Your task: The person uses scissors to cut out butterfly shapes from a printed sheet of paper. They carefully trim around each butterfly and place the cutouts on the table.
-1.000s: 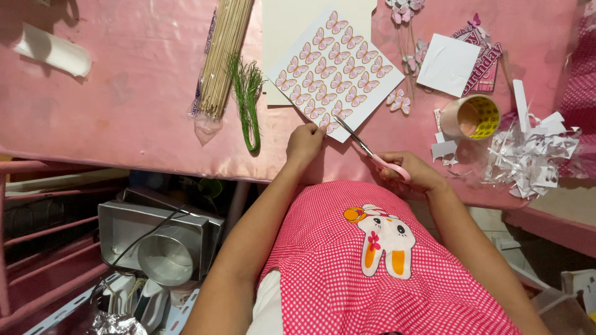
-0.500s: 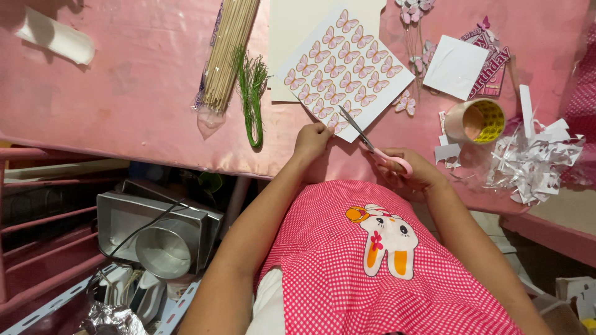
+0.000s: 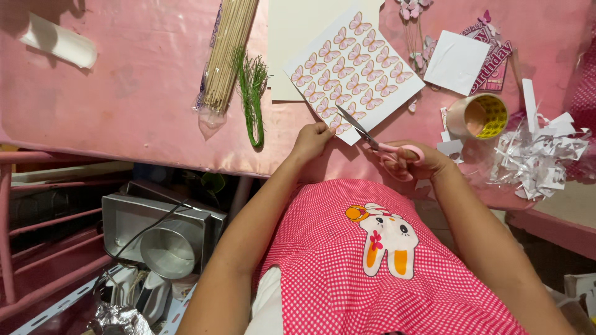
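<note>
My right hand point(image 3: 415, 162) grips the pink-handled scissors point(image 3: 379, 141), blades parted at the near edge of the butterfly sheet point(image 3: 354, 77) on the pink table point(image 3: 124, 93). My left hand point(image 3: 312, 140) pinches the sheet's near corner. A tape roll point(image 3: 478, 116) sits to the right.

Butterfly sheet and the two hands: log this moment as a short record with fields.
left hand: holds the near corner of the butterfly sheet
right hand: fingers through the pink-handled scissors
scissors: blades at the sheet's near edge
surface: pink table
left of sheet: bundle of wooden skewers, green wire bunch
right of sheet: tape roll, pile of white paper scraps
</note>
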